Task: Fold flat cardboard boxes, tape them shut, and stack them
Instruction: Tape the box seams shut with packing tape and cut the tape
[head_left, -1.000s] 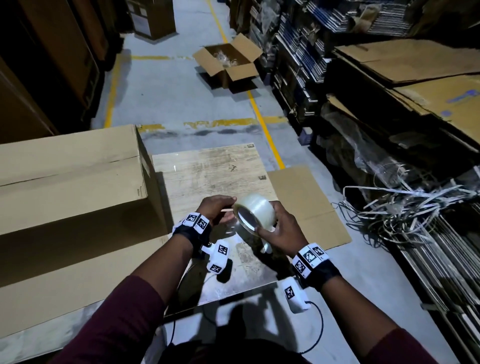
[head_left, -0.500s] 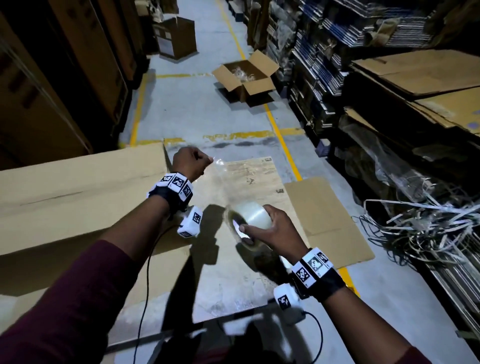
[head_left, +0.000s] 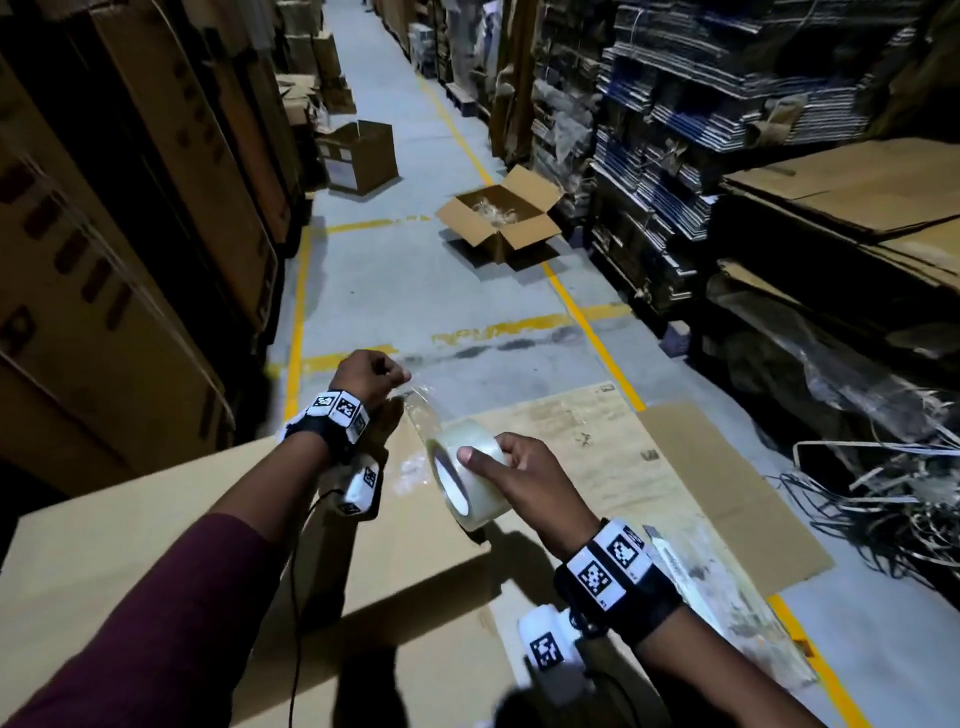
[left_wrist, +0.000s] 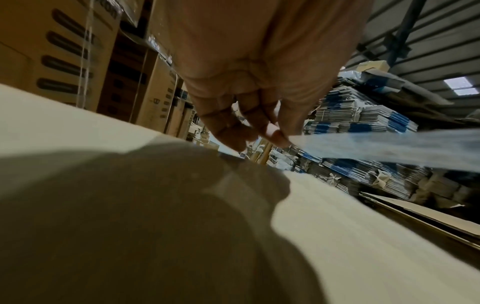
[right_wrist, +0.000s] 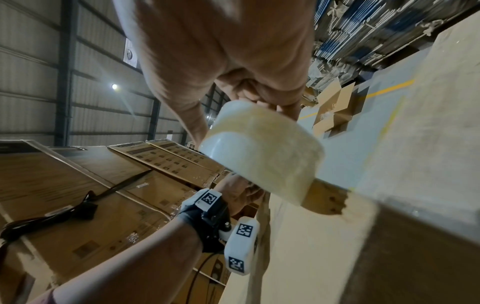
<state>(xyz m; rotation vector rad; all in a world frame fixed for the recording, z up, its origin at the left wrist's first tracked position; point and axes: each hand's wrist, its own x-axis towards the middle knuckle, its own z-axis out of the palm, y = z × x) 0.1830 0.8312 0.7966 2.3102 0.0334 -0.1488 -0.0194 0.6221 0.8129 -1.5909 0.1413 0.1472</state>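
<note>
Above the folded brown cardboard box (head_left: 156, 561): clear tape being drawn out.
Left hand (head_left: 366, 375) pinches the clear tape strip (left_wrist: 389, 148); right hand (head_left: 524, 486) fingers curl round the translucent tape roll (head_left: 465, 480). No writing legible.

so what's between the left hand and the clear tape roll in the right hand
A pulled-out strip of clear tape spans the gap: the left hand pinches its free end, and it runs back to the clear tape roll gripped by the right hand. Head and left wrist views show it.

Tape roll (head_left: 470, 480): clear, white core, held on edge over the box's corner, its open side to the left.
Tape strip (head_left: 422, 410): clear, pulled out taut from the roll, up and leftward.
Box (head_left: 156, 561): plain brown cardboard, big, top flat under the roll.
</note>
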